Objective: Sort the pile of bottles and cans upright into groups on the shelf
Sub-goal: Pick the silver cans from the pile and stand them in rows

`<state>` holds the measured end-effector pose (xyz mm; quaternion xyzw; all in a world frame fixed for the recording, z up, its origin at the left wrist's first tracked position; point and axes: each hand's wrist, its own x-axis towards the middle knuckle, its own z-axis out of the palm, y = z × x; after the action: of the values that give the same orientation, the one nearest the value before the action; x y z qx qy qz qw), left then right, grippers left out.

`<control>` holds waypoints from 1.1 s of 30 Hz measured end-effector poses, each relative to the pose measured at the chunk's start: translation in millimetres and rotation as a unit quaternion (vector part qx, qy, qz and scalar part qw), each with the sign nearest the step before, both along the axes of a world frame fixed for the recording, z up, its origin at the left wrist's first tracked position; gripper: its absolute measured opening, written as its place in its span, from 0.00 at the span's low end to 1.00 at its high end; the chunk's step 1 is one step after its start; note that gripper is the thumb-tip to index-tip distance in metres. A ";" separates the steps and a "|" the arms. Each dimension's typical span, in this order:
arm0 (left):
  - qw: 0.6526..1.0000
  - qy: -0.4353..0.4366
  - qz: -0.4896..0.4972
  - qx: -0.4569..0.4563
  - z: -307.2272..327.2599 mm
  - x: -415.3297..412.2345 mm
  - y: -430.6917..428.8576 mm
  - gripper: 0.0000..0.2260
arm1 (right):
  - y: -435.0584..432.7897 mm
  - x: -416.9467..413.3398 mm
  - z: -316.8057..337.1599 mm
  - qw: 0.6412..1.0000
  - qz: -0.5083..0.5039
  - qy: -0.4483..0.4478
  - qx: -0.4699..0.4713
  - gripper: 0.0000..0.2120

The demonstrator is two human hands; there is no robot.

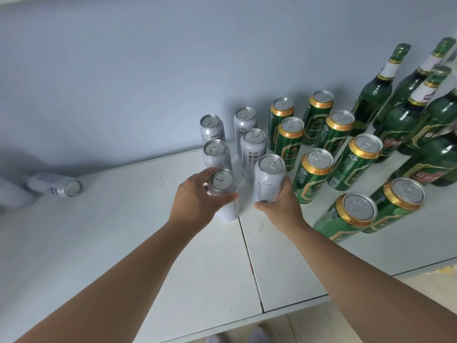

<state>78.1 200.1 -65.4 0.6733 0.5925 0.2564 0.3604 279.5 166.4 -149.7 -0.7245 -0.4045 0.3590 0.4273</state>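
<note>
Green cans (315, 174), eight, upright in a block just right of the right grip (284, 206), the nearest one just beside its knuckles. Green glass bottles (405, 117) behind and to the right of those, several, upright, foil caps up, the outermost cut off by the frame edge. Four white cans (254, 147) upright in two short rows directly beyond both grips, close against the two held ones and standing in the way toward the wall. Well off to the left, one white can on its side (55, 186) near the wall, pull-tab end facing right. Beside it at the frame edge, a blurred pale shape (12, 198), too unclear to name.

Left grip (197, 201) wrapped round the left white can (221, 180), thumb across the near side, fingers behind, base down on the shelf next to the seam. Right grip closed round the right white can (268, 179) low on its body, base hidden behind the fingers, contact with the shelf impossible to tell. Both cans upright, long axis vertical, pull-tab ends up toward the camera, printed text running down the side of the right one. Narrow gap between the two.

White shelf (148, 243), flat and smooth, split by a dark seam (250, 263) running from beneath the cans to the front edge. Pale blue-grey wall (148, 70) straight behind. Beige floor (420, 298) past the right front edge. Grey shoe tips (235, 336) at the bottom, blurred.
</note>
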 end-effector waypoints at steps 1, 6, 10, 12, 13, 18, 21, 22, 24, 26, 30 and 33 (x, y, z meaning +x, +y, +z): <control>1.000 -0.005 -0.001 0.001 -1.6 0.7 1.2 0.27 | 0.6 -0.3 -2.4 1.000 -0.002 -0.002 -0.001 0.30; 1.000 -0.005 -0.010 0.013 -8.5 1.3 4.3 0.27 | 1.7 -1.6 -12.3 1.000 -0.013 -0.012 0.003 0.29; 1.000 0.000 -0.018 0.021 -11.7 0.4 5.6 0.28 | 3.1 -0.7 -16.3 1.000 -0.007 -0.021 0.006 0.30; 0.999 0.004 -0.021 0.025 -13.8 1.2 6.0 0.29 | 2.9 -0.2 -17.6 1.000 0.001 -0.026 0.006 0.30; 0.999 0.006 -0.021 0.027 -15.1 1.9 6.1 0.30 | 2.4 0.2 -18.4 1.000 0.006 -0.029 0.006 0.30; 0.999 0.012 -0.028 0.036 -21.1 0.0 5.0 0.32 | 0.4 1.2 -18.9 0.999 0.019 -0.036 0.006 0.32; 0.999 0.013 -0.030 0.035 -22.5 -2.6 3.5 0.33 | -0.2 1.7 -19.2 0.999 0.023 -0.032 0.006 0.34; 0.999 0.011 -0.027 0.033 -22.5 -2.9 3.1 0.34 | -1.1 1.7 -19.3 0.999 0.022 -0.031 0.004 0.34; 1.000 0.000 -0.019 0.023 -22.1 -2.6 2.1 0.34 | -3.3 1.5 -20.7 0.999 0.018 -0.034 0.002 0.32; 1.000 -0.007 -0.015 0.014 -21.2 -1.9 0.7 0.33 | -6.0 0.2 -21.0 0.999 0.011 -0.039 0.000 0.31; 1.000 -0.004 -0.012 0.006 -18.5 -1.9 -2.1 0.31 | -10.6 -1.8 -22.1 0.999 -0.004 -0.051 0.000 0.32; 1.000 0.016 -0.006 0.005 -16.7 -4.4 -3.3 0.34 | -16.8 -3.1 -20.6 0.998 -0.012 -0.055 -0.020 0.38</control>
<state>73.6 196.8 -82.1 0.6830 0.5926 0.2464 0.3489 276.3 149.6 -170.3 -0.7565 -0.4116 0.3214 0.3937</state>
